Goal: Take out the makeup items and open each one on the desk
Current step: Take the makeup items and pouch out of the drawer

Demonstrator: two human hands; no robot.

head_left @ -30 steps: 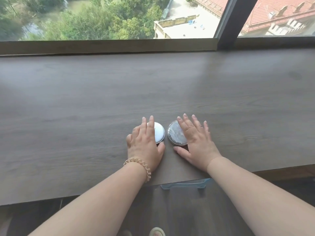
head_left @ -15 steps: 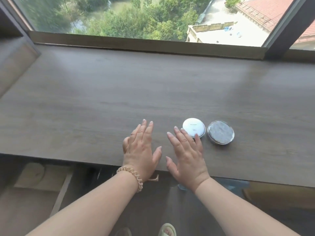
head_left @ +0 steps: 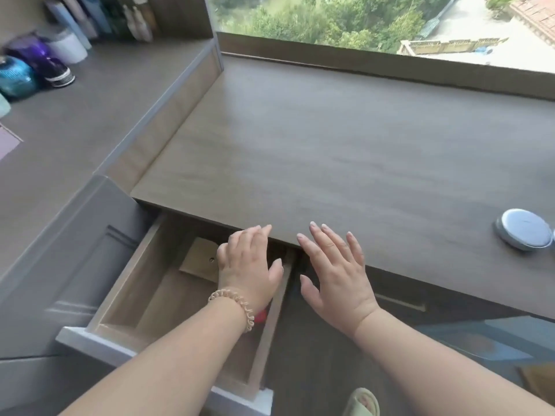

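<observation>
On my feed the white round compact point(head_left: 524, 229) lay closed and flat on the desk point(head_left: 330, 139), close to the front edge and out toward the right-hand end, at the border of my view. A sliver of a second round item showed just beside it on the right, too cut off for me to tell what it was.

Both hands were well apart from the compact, at the front edge farther left. The right hand point(head_left: 333, 271) hovered palm down with its fingers straight and spread, holding nothing, the fingertips over the desk's front edge. The left hand point(head_left: 249, 265) was relaxed and empty too, stretched forward over the open drawer point(head_left: 144, 283) with its fingertips at the underside of the front edge. A coiled band point(head_left: 232, 307) circled the left wrist, and a small red thing point(head_left: 261, 316) showed in the drawer just under it; I could not tell what.

Past the desk's left end a higher side counter point(head_left: 90, 109) carried blurred bottles point(head_left: 75, 22). A window point(head_left: 360, 19) ran along the back edge.
</observation>
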